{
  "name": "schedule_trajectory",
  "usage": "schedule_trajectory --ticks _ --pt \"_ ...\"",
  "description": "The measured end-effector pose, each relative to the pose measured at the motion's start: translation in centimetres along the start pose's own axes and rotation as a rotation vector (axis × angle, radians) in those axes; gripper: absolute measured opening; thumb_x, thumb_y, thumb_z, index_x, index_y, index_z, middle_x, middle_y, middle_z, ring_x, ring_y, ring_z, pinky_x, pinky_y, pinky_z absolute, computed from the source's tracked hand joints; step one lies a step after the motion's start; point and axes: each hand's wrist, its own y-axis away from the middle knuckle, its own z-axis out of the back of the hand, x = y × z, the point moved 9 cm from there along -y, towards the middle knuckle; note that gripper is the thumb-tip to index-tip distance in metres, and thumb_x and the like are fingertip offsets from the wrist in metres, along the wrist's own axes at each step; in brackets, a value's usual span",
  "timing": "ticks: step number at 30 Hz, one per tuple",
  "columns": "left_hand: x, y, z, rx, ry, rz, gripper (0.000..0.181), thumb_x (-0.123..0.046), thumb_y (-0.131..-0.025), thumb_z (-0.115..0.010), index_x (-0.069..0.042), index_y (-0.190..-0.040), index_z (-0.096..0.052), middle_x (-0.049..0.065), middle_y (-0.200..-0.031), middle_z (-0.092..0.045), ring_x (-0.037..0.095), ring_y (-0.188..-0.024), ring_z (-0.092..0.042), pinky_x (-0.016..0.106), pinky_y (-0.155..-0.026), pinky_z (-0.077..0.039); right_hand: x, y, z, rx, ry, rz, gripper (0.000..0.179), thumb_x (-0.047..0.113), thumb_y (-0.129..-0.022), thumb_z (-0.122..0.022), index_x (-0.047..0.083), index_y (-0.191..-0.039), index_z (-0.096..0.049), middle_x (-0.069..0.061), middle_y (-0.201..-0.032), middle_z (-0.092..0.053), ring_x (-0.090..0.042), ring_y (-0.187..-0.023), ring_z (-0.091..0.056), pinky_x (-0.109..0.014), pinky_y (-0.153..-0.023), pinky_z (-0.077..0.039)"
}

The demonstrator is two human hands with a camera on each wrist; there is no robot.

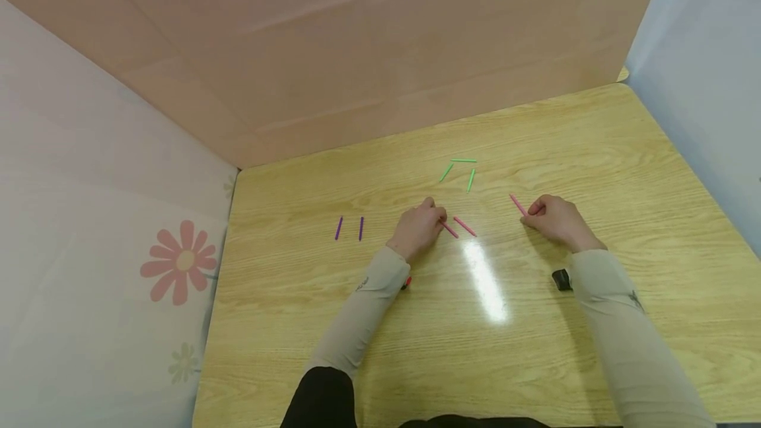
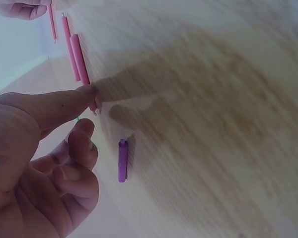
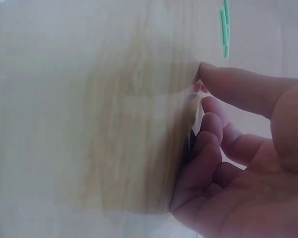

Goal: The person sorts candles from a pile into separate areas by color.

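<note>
My left hand (image 1: 419,228) pinches the end of a thin pink candle (image 1: 449,229) between thumb and fingertips, close over the wooden table (image 1: 416,349). A second pink candle (image 1: 465,226) lies just to its right, nearly parallel. In the left wrist view, my left thumb (image 2: 69,105) is right at the pink candle's (image 2: 79,57) near end. To the right, my right hand (image 1: 555,220) holds another pink candle (image 1: 517,203) by its near end, its other end pointing away and left. The right wrist view shows only a small pink bit (image 3: 198,87) behind the thumb.
Two purple candles (image 1: 339,228) lie side by side at the left. Beyond my hands, three green candles (image 1: 463,160) form an open-sided shape. A small black object (image 1: 561,279) is beside my right cuff. A tan panel (image 1: 380,71) rises along the far edge, with pale walls at both sides.
</note>
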Motion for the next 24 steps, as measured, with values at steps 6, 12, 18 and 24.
schedule_trajectory --ticks 6,12,18,24 --pt "0.02 -0.09 0.03 0.008 -0.014 -0.008 0.016 -0.027 -0.096 -0.06 -0.018 -0.105 -0.07 0.001 -0.101 -0.06 0.01 -0.072 -0.057 0.022 -0.064 -0.048 0.01 -0.21 0.05 0.025 0.002 -0.015 0.037 0.03 -0.092 -0.061 -0.005 -0.104 -0.057 -0.022 -0.101 -0.063 -0.031 -0.087 -0.055 -0.033 -0.069 -0.043" --pt "0.19 -0.08 -0.05 0.022 -0.017 0.005 0.014 -0.026 -0.095 -0.062 -0.019 -0.103 -0.071 0.0 -0.099 -0.06 0.011 -0.074 -0.058 0.023 -0.064 -0.048 0.1 -0.41 0.09 0.036 0.023 -0.015 0.038 0.031 -0.093 -0.061 -0.005 -0.104 -0.058 -0.021 -0.1 -0.063 -0.031 -0.087 -0.055 -0.038 -0.071 -0.044" --pt "0.3 0.07 -0.05 0.033 -0.013 0.018 0.013 -0.024 -0.095 -0.062 -0.019 -0.1 -0.072 -0.001 -0.097 -0.06 0.01 -0.075 -0.056 0.023 -0.066 -0.048 0.13 -0.65 0.11 0.067 0.049 -0.011 0.038 0.03 -0.092 -0.061 -0.006 -0.102 -0.059 -0.021 -0.099 -0.062 -0.03 -0.086 -0.054 -0.039 -0.072 -0.044" --pt "0.18 0.3 -0.13 0.042 0.009 0.022 0.013 -0.022 -0.094 -0.064 -0.018 -0.099 -0.075 -0.001 -0.098 -0.062 0.009 -0.08 -0.061 0.023 -0.071 -0.051 0.25 -0.82 0.29 0.088 0.067 -0.003 0.037 0.03 -0.092 -0.061 -0.006 -0.101 -0.059 -0.02 -0.098 -0.062 -0.03 -0.085 -0.053 -0.039 -0.074 -0.044"
